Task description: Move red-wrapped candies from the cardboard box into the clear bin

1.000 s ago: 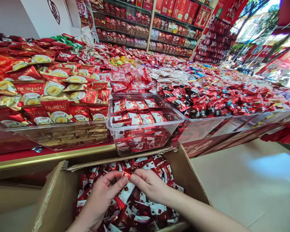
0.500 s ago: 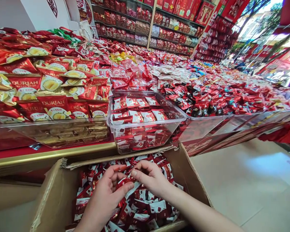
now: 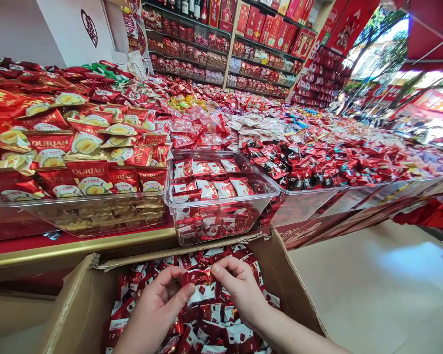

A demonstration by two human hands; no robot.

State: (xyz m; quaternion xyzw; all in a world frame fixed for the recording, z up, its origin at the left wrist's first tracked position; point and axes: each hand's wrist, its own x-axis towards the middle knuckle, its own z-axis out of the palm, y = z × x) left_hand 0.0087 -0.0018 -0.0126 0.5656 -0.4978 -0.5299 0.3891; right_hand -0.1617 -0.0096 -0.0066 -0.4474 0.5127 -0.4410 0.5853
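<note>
Between my two hands is a red and white candy packet [image 3: 203, 291], held flat above an open cardboard box [image 3: 71, 300]. My left hand [image 3: 157, 307] pinches its left end between thumb and fingers. At the other end, my right hand [image 3: 239, 290] grips the upper right corner with thumb and forefinger. Loose packets [image 3: 214, 324] of the same look fill the box below. Just behind the box stands a clear plastic bin [image 3: 221, 201], with similar packets laid in neat rows inside.
Left of the clear bin, red durian snack packets [image 3: 90, 177] are piled in another bin. Black and red packets [image 3: 291, 164] heap up to its right. Shelves [image 3: 192, 49] of red bags line the back. A pale floor [image 3: 372, 280] lies at the right.
The packet has turned to face me, and my right hand has shifted right to its corner. My left hand has closed on the other end. The view has tilted up slightly.
</note>
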